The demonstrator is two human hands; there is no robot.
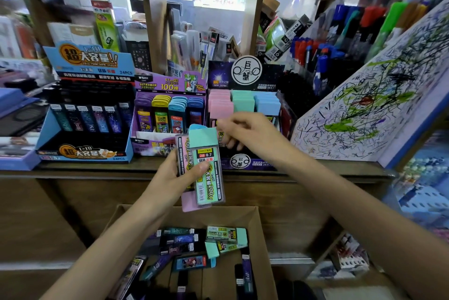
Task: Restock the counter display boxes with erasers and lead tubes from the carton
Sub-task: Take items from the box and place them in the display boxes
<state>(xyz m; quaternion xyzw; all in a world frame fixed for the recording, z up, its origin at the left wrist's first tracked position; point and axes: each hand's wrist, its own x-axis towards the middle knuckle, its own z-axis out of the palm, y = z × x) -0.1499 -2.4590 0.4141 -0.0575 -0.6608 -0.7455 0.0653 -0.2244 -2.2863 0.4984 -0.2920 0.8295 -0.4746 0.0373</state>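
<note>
**Restock Status: Partly Complete**

The dark display box (pixel 252 162) held rear rows of pink, mint and blue cases; its front row appeared unfilled. The carton (pixel 263 239) below contained many loose tubes (pixel 226 235). The left hand (pixel 170 178) gripped a stack of lead cases (pixel 206 171), mint over pink, above the carton. The right hand (pixel 245 132) reached into the box front, fingers curled; blur hid whether it held anything

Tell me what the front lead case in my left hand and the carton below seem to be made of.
The lead case looks like plastic: clear glossy body showing the printed label inside, opaque matte teal cap. The carton seems to be cardboard: plain matte brown, with thin walls.
</note>
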